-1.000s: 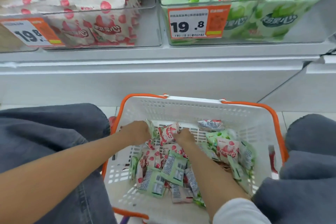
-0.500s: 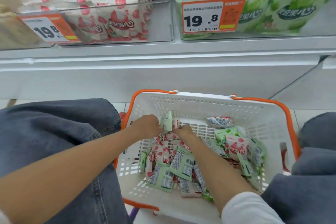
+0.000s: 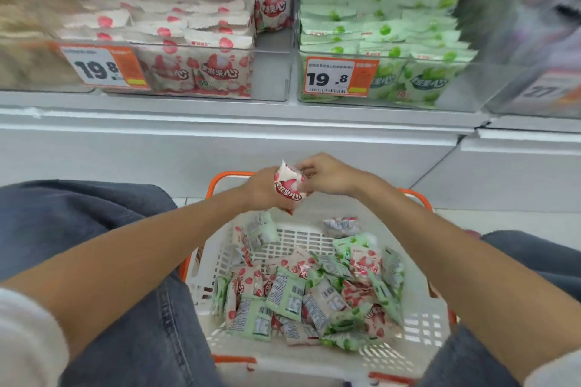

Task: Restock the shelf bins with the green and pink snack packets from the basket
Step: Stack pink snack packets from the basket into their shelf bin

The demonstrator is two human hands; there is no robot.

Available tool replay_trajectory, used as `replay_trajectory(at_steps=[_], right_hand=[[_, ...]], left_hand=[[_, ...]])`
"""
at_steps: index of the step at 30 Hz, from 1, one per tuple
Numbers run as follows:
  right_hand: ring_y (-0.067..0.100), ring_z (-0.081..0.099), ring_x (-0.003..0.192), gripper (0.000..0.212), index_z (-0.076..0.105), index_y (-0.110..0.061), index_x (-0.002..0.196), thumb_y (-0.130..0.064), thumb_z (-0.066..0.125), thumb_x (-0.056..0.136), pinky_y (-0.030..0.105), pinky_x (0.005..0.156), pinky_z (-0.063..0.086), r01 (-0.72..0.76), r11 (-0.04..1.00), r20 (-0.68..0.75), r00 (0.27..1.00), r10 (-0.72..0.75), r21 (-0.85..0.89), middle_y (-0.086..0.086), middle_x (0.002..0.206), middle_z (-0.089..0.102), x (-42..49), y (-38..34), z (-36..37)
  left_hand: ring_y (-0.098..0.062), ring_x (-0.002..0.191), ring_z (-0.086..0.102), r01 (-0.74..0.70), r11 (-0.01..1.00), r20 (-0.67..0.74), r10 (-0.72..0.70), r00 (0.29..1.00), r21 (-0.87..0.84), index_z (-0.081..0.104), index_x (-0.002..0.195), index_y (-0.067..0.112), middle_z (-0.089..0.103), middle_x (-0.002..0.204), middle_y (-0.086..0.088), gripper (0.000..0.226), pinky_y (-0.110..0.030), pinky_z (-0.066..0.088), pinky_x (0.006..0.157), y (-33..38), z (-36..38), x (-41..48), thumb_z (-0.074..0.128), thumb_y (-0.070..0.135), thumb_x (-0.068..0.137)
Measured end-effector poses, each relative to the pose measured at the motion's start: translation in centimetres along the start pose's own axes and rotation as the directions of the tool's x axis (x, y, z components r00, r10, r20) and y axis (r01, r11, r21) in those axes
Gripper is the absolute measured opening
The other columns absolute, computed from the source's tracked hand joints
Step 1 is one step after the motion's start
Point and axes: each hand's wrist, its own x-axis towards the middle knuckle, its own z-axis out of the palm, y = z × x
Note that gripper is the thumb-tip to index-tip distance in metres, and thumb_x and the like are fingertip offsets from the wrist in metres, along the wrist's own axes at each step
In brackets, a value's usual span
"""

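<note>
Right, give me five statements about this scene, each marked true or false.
1. The left hand grips a pink packet above the basket. True.
2. The green bin's price tag reads 19.8. True.
3. The pink bin stands right of the green bin. False: it is on the left.
4. The basket holds only green packets. False: green and pink packets lie mixed in it.
5. The right hand is down among the basket's packets. False: it is raised, pinching the pink packet.
</note>
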Motion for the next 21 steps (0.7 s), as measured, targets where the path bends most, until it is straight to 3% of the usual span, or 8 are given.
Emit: replay_trajectory(at_steps=[2,4,7,10,12,14,17,21], right_hand=[[0.025,0.067,0.095,0.030,0.069,-0.006,0.108,-0.006,0.075,0.078,0.038,0.083,0.054,0.052,0.983,-0.054,0.997,-0.062,-0.178,0.009,0.102,0.072,-1.7,-3.5,-1.8],[0.025,0.066,0.091,0.028,0.071,-0.009,0.104,-0.013,0.077,0.077,0.039,0.081,0.052,0.078,0.937,-0.110,0.986,-0.122,-0.340,0.008,0.097,0.073,-3.1,-6.6,-3.9],[0.026,0.066,0.086,0.019,0.072,-0.010,0.096,-0.016,0.076,0.079,0.043,0.078,0.052,0.110,0.871,-0.208,0.950,-0.234,-0.478,0.008,0.090,0.073,-4.7,-11.7,-7.0],[0.019,0.061,0.074,0.015,0.071,-0.013,0.094,-0.020,0.074,0.081,0.034,0.067,0.048,0.137,0.794,-0.329,0.858,-0.394,-0.592,0.001,0.082,0.069,-5.6,-16.8,-10.7],[0.011,0.052,0.065,0.009,0.070,-0.016,0.090,-0.020,0.074,0.082,0.026,0.061,0.039,0.159,0.772,-0.394,0.786,-0.476,-0.615,-0.003,0.074,0.063,-5.5,-19.2,-12.7],[0.011,0.055,0.068,0.010,0.070,-0.014,0.091,-0.019,0.073,0.082,0.028,0.065,0.041,0.201,0.752,-0.429,0.716,-0.550,-0.628,-0.002,0.079,0.066,-4.1,-20.6,-14.1],[0.023,0.060,0.076,0.015,0.069,-0.011,0.094,-0.024,0.069,0.086,0.036,0.070,0.045,0.146,0.706,-0.453,0.674,-0.584,-0.693,0.005,0.082,0.068,0.0,-21.3,-15.7],[0.035,0.060,0.090,0.008,0.055,-0.009,0.089,-0.016,0.056,0.092,0.035,0.069,0.044,-0.103,0.586,-0.459,0.734,-0.500,-0.803,0.014,0.092,0.063,6.1,-22.0,-17.7]], left_hand=[[0.001,0.058,0.064,-0.083,0.997,-0.097,0.082,0.992,-0.001,0.069,0.078,0.021,0.071,0.070,0.005,0.023,-0.019,0.052,0.059,2.6,-1.3,-0.7,0.088,0.014,0.067],[0.007,0.051,0.059,-0.165,0.986,-0.167,0.168,0.972,0.032,0.066,0.070,0.024,0.065,0.061,0.012,0.025,-0.012,0.046,0.054,5.1,-3.0,-1.4,0.088,0.013,0.066],[0.002,0.068,0.064,-0.327,0.940,-0.281,0.341,0.897,0.096,0.065,0.087,0.027,0.067,0.074,0.013,0.038,-0.017,0.050,0.063,8.4,-6.9,-2.5,0.091,0.023,0.060],[-0.007,0.088,0.065,-0.482,0.860,-0.417,0.504,0.756,0.166,0.058,0.117,0.027,0.067,0.101,0.010,0.059,-0.030,0.055,0.077,11.3,-11.9,-3.9,0.082,0.026,0.063],[-0.010,0.093,0.060,-0.441,0.855,-0.545,0.515,0.662,0.273,0.053,0.126,0.025,0.061,0.110,0.008,0.059,-0.030,0.051,0.078,12.5,-15.6,-4.6,0.073,0.020,0.070],[-0.019,0.102,0.059,-0.316,0.878,-0.627,0.477,0.616,0.359,0.054,0.127,0.022,0.060,0.117,0.003,0.048,-0.035,0.050,0.084,12.7,-19.0,-4.1,0.065,0.019,0.080],[-0.028,0.129,0.048,-0.093,0.852,-0.565,0.419,0.711,0.515,0.048,0.140,0.016,0.052,0.142,-0.008,0.049,-0.041,0.040,0.106,12.4,-22.8,-1.2,0.050,0.033,0.094],[-0.025,0.150,0.012,0.051,0.732,-0.391,0.303,0.869,0.679,0.016,0.156,0.023,0.013,0.163,-0.004,0.071,-0.051,0.009,0.120,11.3,-24.4,2.7,0.025,0.062,0.098]])
